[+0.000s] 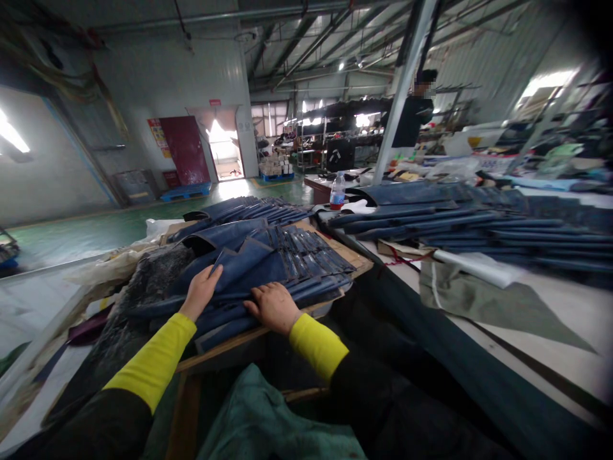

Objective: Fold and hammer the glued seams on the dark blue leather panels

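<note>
My left hand (202, 292) is closed on the raised edge of a dark blue sheet of material (246, 265), thumb and fingers pinching its left side. The sheet is lifted and creased above a stack of similar blue pieces (311, 255) laid in overlapping rows. My right hand (275, 305) lies on the near side of that stack, fingers bent over the folded pieces; whether it grips any of them I cannot make out. A wooden board (253, 335) carries the stack. Yellow cuffs cover both my wrists.
To the right, another table (565, 281) bears long rows of blue pieces (479, 220) and a grey-green cloth (474, 297). A plastic bottle (338, 191) stands between the stacks. Dark rough material (156, 281) lies left. Farther back, a person (412, 118) stands by a post.
</note>
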A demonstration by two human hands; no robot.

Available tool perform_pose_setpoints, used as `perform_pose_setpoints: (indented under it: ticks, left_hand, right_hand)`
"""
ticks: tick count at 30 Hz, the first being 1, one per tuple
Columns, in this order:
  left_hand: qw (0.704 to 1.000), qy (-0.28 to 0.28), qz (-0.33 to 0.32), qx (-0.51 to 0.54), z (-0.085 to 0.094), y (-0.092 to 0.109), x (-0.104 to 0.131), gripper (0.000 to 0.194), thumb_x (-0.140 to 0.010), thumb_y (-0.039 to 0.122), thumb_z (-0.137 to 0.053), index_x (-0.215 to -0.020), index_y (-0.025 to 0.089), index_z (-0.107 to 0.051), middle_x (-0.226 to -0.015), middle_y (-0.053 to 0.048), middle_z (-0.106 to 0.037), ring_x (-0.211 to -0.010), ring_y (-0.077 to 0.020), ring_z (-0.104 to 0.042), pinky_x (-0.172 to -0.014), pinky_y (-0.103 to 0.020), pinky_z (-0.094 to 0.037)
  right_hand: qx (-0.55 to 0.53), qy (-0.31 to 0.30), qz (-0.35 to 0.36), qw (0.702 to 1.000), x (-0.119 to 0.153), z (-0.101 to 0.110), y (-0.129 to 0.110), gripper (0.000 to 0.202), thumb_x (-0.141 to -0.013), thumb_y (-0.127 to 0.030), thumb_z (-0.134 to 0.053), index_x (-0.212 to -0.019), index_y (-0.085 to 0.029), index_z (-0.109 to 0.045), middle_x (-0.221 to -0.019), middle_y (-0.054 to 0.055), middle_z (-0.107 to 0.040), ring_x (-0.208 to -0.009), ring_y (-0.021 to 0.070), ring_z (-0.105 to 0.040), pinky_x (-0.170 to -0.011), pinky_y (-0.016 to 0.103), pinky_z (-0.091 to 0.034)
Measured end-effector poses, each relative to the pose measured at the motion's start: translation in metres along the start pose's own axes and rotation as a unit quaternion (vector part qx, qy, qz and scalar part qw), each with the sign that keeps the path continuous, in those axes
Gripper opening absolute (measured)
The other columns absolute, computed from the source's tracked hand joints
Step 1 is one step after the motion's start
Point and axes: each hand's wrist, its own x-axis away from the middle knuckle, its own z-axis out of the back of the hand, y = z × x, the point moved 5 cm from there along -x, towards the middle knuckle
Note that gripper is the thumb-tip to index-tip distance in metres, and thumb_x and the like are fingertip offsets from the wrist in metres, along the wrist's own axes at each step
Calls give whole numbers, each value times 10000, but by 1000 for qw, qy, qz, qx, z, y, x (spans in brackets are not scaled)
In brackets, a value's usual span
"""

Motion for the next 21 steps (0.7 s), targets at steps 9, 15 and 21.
perform_pose_setpoints:
  ticks: [9,15,21]
  left_hand:
    - [997,43,-26,-56,26,20,-4,522,-804,595,-408,-906,141,-646,-870,-47,-662,-832,-207,-590,-753,-252,-428]
    - [987,-81,-47,-132,-4,16,6,491,-814,598,-380,-833,179,-635,-824,-38,-671,-825,-212,-609,-781,-262,-439]
    - [943,-182,-137,-243,-32,27,33,441,-828,535,-428,-1048,205,-621,-1082,-85,-652,-1017,-254,-587,-927,-349,-418]
  right_hand:
    - [-5,5,-8,1000,0,-2,3,468,-925,-511,-338,-889,-133,-611,-877,102,-659,-880,206,-585,-873,343,-345]
    - [-17,28,-11,999,4,-4,2,385,-910,-470,-411,-939,-135,-598,-904,99,-650,-924,204,-572,-952,365,-325]
    - [-47,96,60,992,37,0,3,401,-906,-367,-447,-1251,-164,-467,-1254,99,-529,-1212,189,-409,-1088,369,-222]
